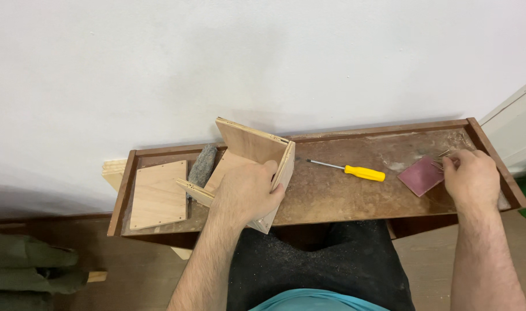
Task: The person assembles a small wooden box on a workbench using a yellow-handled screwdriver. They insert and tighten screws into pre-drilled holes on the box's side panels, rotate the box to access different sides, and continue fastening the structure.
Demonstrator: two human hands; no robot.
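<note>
One long brown wooden tray (332, 198) with raised edges lies across the person's lap against a white wall (263, 57), and it carries everything else. Largest on it is one half-built plywood box (257, 147), pale and unfinished, with three panels joined: a back panel tilted up, a side panel showing its layered edge, and a base under the hand. It sits left of the tray's middle. One left hand (246, 193) is clamped over the box's side panel, thumb inside, fingers wrapped round the outside. One loose square plywood panel (158, 194) lies flat at the tray's left end, small holes along its edges. One grey stone-like lump (202, 166) rests between that panel and the box. One right hand (471, 179) at the tray's right end pinches a few thin nails (444, 154) in its fingertips. One reddish sandpaper square (421, 175) lies just beside it. One yellow-handled screwdriver (349, 170) lies apart, mid-tray
</note>
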